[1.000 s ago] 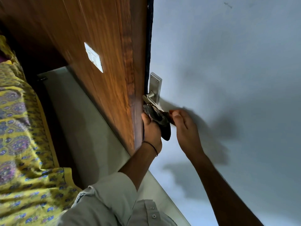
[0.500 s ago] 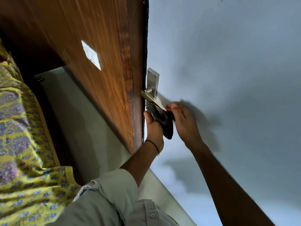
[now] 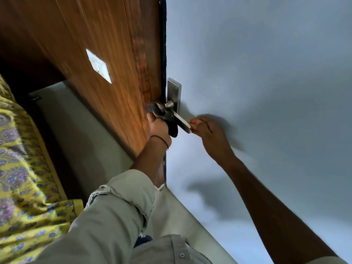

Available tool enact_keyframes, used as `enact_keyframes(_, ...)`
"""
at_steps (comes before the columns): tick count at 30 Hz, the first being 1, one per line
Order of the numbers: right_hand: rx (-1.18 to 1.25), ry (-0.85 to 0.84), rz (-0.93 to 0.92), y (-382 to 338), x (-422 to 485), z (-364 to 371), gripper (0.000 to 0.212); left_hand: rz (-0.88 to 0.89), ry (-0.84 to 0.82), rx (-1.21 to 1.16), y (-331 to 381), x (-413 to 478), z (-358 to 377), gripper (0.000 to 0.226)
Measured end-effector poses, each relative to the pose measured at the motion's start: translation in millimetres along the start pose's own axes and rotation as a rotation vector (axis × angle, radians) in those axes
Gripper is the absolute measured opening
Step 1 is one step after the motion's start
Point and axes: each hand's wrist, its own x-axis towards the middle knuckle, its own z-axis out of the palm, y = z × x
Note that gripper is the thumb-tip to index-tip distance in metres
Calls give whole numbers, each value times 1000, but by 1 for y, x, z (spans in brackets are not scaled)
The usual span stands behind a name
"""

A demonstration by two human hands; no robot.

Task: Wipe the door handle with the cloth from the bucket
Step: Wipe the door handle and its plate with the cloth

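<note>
A silver lever door handle (image 3: 182,120) on a steel backplate (image 3: 174,94) sits on the pale grey door. My left hand (image 3: 158,128) grips a dark cloth (image 3: 165,117) pressed against the handle near its pivot, covering the inner part of the lever. My right hand (image 3: 208,136) pinches the free end of the lever between its fingertips. The bucket is not in view.
A brown wooden panel (image 3: 106,54) with a white switch plate (image 3: 98,66) stands left of the door edge. A yellow patterned fabric (image 3: 21,178) lies at the far left. My sleeve and shirt fill the bottom centre.
My left hand slid the cloth up the lever from its lower end toward the pivot. My right hand moved from the cloth's side to the lever's bare tip.
</note>
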Motion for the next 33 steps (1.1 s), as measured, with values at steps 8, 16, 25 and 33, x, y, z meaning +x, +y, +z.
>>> enact_keyframes(8,168,25,72,2,-1,1,25,92,36,482,39,6,-6,43)
enact_keyframes(16,174,142,90,5,-3,12,29,-24,31,523,59,20,7,52)
enact_keyframes(25,52,260,111,-5,-8,23,39,-457,-131,11,46,35,8,53)
enact_keyframes(33,-37,325,125,-6,-15,31,39,-56,316,63,26,-42,19,43)
